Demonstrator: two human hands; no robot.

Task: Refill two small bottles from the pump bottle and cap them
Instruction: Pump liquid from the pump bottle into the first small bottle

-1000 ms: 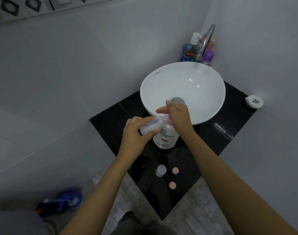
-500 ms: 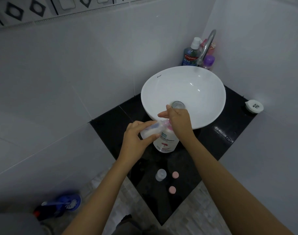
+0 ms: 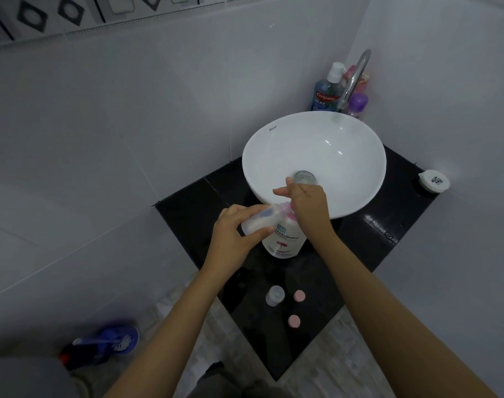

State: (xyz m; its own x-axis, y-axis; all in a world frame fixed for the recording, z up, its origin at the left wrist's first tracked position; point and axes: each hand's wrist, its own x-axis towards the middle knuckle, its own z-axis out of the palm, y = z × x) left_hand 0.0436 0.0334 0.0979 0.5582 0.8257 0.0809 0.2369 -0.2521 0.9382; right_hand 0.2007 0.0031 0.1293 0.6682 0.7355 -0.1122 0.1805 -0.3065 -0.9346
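Still no real change across the last second: the right hand point(image 3: 308, 205) stays laid over the pink pump head of the white pump bottle with the flower label point(image 3: 283, 242), palm down and fingers extended, apparently pressing. The left hand point(image 3: 233, 237) keeps its pinch, thumb below and fingers above, on the small translucent plastic bottle point(image 3: 259, 221), tilted nearly on its side with its mouth at the pump spout. Only the viewpoint has drifted slightly. Judgement: first fill is under way; the level inside the held bottle cannot be read.

Outward: the pump bottle stands on the black glossy counter point(image 3: 193, 202), just in front of the white round basin point(image 3: 259, 145). Nearer the counter's front corner, a second small clear bottle point(image 3: 274, 295) stands upright and uncapped, with two round pink caps point(image 3: 299, 296) lying beside and below it, untouched. So one refill and both cappings remain.
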